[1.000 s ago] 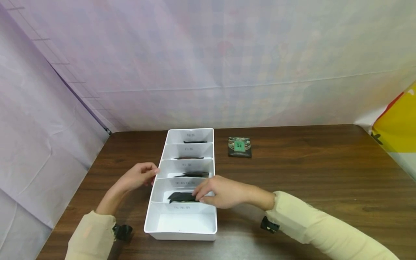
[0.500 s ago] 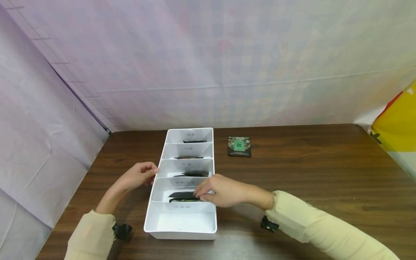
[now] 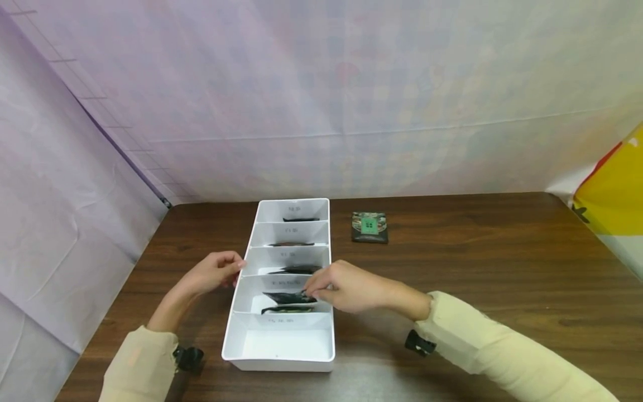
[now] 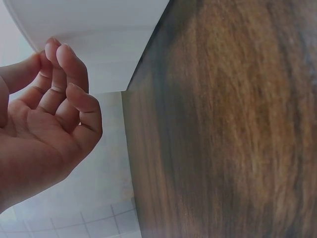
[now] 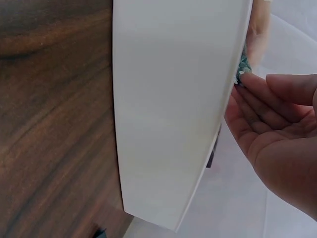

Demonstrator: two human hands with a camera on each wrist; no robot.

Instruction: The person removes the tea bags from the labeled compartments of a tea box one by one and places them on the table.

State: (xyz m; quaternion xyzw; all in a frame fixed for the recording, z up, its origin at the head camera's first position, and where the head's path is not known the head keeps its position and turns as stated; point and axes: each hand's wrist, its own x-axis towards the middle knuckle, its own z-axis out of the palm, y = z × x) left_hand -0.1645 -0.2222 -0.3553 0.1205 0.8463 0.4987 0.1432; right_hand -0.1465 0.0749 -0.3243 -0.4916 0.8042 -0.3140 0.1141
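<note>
A long white divided tray [image 3: 281,365] lies lengthwise on the table, with labels on its inner walls. My right hand [image 3: 346,287] reaches over its right rim and pinches a dark tea sachet [image 3: 286,298] by one end, tilted in the second compartment from the front. Another sachet [image 3: 285,310] lies beneath it there. In the right wrist view only a green patterned bit of the held sachet [image 5: 244,68] shows past the tray wall. At the left rim, my left hand [image 3: 213,273] holds the edge between thumb and fingertips, the other fingers curled.
Dark sachets [image 3: 296,269] stand in the three rear compartments; the front one shows bare white floor. A sachet with a green label [image 3: 369,227] lies on the brown wooden table [image 3: 477,262] right of the tray. White cloth [image 3: 321,100] hangs behind and at the left.
My right hand has risen slightly and moved a little away from me, lifting the upper sachet off the one beneath. The left hand and the tray have stayed in place.
</note>
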